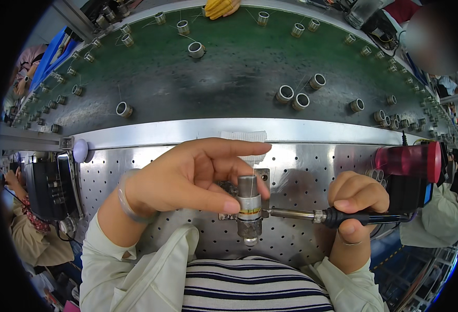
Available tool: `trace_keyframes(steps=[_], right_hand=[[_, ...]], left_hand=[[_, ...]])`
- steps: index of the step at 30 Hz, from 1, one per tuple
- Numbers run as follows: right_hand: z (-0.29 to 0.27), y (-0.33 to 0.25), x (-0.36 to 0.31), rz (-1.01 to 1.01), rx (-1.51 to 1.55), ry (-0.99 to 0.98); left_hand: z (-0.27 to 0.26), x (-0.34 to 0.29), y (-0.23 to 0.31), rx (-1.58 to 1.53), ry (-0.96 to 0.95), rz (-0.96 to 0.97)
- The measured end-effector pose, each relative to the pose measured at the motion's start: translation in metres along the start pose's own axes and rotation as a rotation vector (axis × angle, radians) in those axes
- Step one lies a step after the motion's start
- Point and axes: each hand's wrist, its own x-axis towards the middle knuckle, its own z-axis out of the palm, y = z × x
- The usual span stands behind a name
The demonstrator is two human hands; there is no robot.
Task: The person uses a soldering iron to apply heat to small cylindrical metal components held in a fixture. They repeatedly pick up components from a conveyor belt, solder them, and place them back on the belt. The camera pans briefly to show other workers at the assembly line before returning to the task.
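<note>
A cylindrical metal fixture [249, 229] stands in front of me, with a grey post rising from its top. Around the post sits a silver metal ring [249, 203] with yellow and red marks at its lower edge; a fine wire runs upward beside it. My left hand [187, 179] is closed about the ring, thumb against its left side, a fingertip showing at its right, index finger stretched out above. My right hand [357, 200] grips a soldering iron [335, 216] by its black handle. The iron's tip meets or nearly meets the ring's right side.
Beyond the perforated metal bench [166, 244] runs a green conveyor belt [213, 88] carrying many similar rings. A pink cylindrical container [408, 161] is at the right, a black box [52, 187] at the left. A yellow-gloved hand [219, 8] reaches onto the belt's far side.
</note>
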Motion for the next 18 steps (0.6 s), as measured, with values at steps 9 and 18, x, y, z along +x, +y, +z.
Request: trace_keyframes(steps=[9, 18], right_hand=[[-0.0004, 0.0027, -0.0004, 0.030, -0.021, -0.021], [-0.0034, 0.0035, 0.0010, 0.024, 0.021, -0.043]], left_hand=[[0.0045, 0.0007, -0.0031, 0.070, 0.045, -0.014], [0.0071, 0.0026, -0.0025, 0.033, 0.038, -0.016]])
